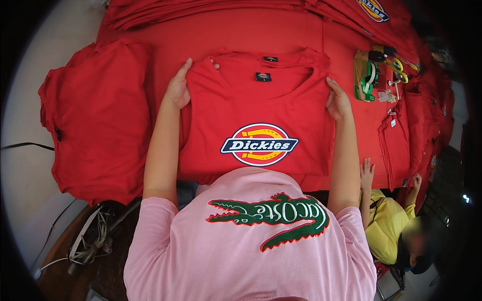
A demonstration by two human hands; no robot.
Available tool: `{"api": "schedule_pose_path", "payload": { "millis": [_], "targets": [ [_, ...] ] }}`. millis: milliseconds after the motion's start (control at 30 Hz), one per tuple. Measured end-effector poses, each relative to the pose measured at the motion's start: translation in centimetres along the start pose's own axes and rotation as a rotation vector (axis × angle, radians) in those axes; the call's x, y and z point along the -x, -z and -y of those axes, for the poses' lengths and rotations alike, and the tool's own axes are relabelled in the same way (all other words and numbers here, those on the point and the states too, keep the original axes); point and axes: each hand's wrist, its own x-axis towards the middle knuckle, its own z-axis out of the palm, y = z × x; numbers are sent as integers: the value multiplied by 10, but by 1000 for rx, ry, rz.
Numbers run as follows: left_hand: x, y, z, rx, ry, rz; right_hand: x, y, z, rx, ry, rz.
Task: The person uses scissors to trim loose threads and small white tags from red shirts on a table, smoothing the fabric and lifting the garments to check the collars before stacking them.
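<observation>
A red T-shirt [256,108] with an oval printed emblem on its chest lies spread in front of me, neckline facing away. My left hand [178,86] grips its left shoulder edge; a fingertip shows by the neckline, the rest being hidden by the cloth. At the opposite shoulder, my right hand [338,99] holds the edge, fingers partly behind the fabric. A second red collar with a dark neck label [270,59] shows just beyond the first neckline. The shirt's lower part is hidden behind my own pink top.
A rumpled red garment pile [100,120] is at the left. Folded red shirts [216,12] lie along the far side. On the right are a green tape dispenser [371,78] and yellow-handled scissors [399,70]. Beside me at lower right sits a person in yellow [386,226].
</observation>
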Motion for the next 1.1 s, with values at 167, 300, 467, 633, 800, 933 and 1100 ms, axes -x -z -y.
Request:
{"api": "schedule_pose_path", "payload": {
  "millis": [167,300,467,633,800,933,1100],
  "targets": [
    [5,-7,0,-236,-67,-62,-1,-5,-5,46,16,-41],
    [5,-15,-1,-337,-88,-88,-6,-4,-6,103,30,-68],
    [15,-8,-1,-229,-39,-110,6,-10,-2,95,20,32],
    [67,15,18,-214,95,-166,36,20,-19,335,85,-88],
    [173,44,62,-663,-2,-376,119,60,-41,691,42,-34],
    [228,52,91,-865,-150,-472,160,108,-70,744,127,-60],
    [237,51,98,-1055,-111,-453,185,111,-77,1256,330,-183]
  ]
}}
